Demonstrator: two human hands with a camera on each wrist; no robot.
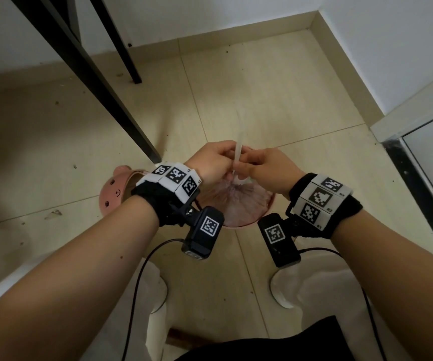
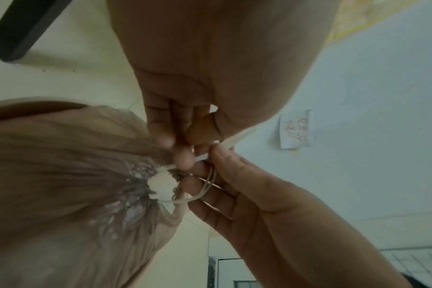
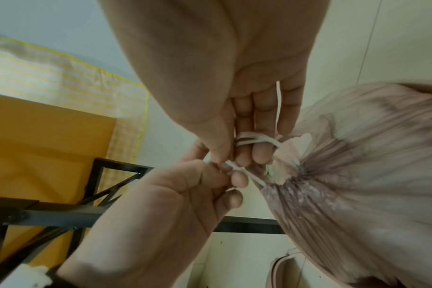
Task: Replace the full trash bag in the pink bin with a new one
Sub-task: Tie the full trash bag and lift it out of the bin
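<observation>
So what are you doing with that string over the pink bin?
A person is tying shut the full trash bag, which sits in the pink bin on the floor. The bag's mouth is gathered tight. The left hand and the right hand each pinch the white drawstring just above it, and the right hand has it looped round its fingers. The bag has not been lifted out yet.

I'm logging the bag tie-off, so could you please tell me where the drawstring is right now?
In the head view, the white drawstring rises at centre frame between the left hand and right hand, both pinching it just above the gathered trash bag in the pink bin.
</observation>
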